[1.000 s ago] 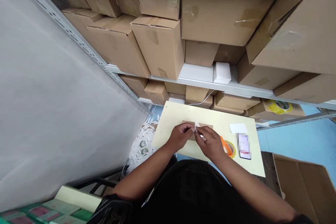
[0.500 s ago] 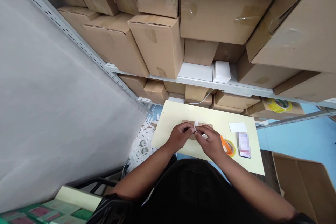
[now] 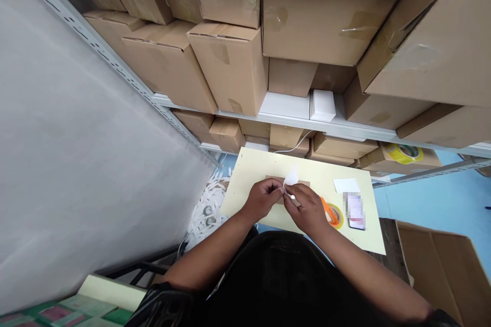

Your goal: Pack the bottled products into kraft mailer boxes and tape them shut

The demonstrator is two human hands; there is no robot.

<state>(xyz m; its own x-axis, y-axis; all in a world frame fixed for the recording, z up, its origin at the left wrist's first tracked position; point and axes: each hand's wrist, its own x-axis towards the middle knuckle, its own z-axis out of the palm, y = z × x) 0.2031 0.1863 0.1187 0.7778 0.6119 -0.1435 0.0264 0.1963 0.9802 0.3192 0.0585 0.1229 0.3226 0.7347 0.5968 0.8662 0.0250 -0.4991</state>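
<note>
My left hand (image 3: 264, 199) and my right hand (image 3: 307, 208) meet above the pale yellow table (image 3: 243, 168). Both are closed at the fingertips, pinching a thin white strip (image 3: 291, 177) whose free part sticks up beyond the fingers. The exact kind of strip is too small to tell. Beneath the hands lies a flat brown cardboard piece (image 3: 273, 179), partly covered by them. Close to my right wrist sits an orange tape dispenser (image 3: 327, 210) with a roll of clear yellowish tape (image 3: 338, 215).
A phone (image 3: 356, 212) and a white card (image 3: 346, 185) lie at the table's right. White scraps (image 3: 207, 204) heap up left of it. Shelves ahead hold cardboard boxes (image 3: 230, 66), a small white box (image 3: 322, 104) and a yellow tape roll (image 3: 406, 153). An open carton (image 3: 441, 265) stands at right.
More of the white strip now shows beyond my fingers, spread wider. My right hand has turned slightly, while my left hand stays nearly in place.
</note>
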